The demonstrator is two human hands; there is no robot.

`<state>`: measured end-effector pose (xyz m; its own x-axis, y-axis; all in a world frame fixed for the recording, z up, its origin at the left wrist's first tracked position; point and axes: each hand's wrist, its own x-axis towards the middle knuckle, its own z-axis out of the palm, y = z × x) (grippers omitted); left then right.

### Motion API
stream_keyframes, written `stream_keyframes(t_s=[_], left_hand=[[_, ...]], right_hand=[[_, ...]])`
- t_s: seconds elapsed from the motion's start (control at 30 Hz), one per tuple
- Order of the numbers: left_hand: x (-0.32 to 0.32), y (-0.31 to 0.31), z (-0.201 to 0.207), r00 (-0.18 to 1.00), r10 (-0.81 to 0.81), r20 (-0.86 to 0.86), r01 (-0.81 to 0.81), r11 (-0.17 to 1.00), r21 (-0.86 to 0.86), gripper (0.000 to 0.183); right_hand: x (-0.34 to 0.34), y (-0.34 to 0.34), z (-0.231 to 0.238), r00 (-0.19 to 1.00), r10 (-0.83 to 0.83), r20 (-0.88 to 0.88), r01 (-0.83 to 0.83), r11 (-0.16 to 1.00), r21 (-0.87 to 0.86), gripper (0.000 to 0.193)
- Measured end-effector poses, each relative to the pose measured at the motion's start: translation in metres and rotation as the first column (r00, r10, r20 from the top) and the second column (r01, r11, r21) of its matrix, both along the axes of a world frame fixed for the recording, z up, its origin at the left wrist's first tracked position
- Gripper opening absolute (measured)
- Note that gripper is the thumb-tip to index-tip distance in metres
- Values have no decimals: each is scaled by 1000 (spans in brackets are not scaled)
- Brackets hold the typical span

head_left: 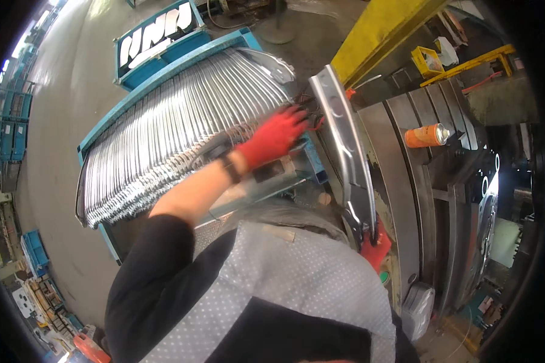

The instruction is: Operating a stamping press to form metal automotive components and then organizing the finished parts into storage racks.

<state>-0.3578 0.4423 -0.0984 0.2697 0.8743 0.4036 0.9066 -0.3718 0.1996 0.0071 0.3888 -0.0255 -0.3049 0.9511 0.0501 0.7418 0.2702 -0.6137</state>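
My right hand [378,245], in a red glove, is closed round the lower end of a long, shiny stamped metal part [343,136]. The part stands up lengthwise in front of the machine's edge, its bent profile dotted with holes and dents. My left hand [275,138], also red-gloved and somewhat blurred, is between the part and a long row of similar metal parts [175,115]. Its fingers look stretched out toward the held part, with a gap before it. The row of parts sits tightly packed in a blue rack [157,66].
Right of me is a grooved steel machine bed [399,133] with an orange spray can [427,135] lying on it. A yellow post [381,36] slants up ahead. Behind the rack stands another blue bin [124,71] with white-looking parts. A yellow box [427,62] lies far right.
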Motion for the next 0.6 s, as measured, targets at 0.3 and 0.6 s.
stream_keyframes(t_s=[0.3,0.6], left_hand=[[14,69,-84,694,-47,-718,-81,986,-143,14],[-15,61,-119,990,-143,-7,142,973,180,8]], right_hand=[[43,25,-9,989,27,142,-41,995,92,47],[-71,53,14,958,255,127,-272,953,136,49]])
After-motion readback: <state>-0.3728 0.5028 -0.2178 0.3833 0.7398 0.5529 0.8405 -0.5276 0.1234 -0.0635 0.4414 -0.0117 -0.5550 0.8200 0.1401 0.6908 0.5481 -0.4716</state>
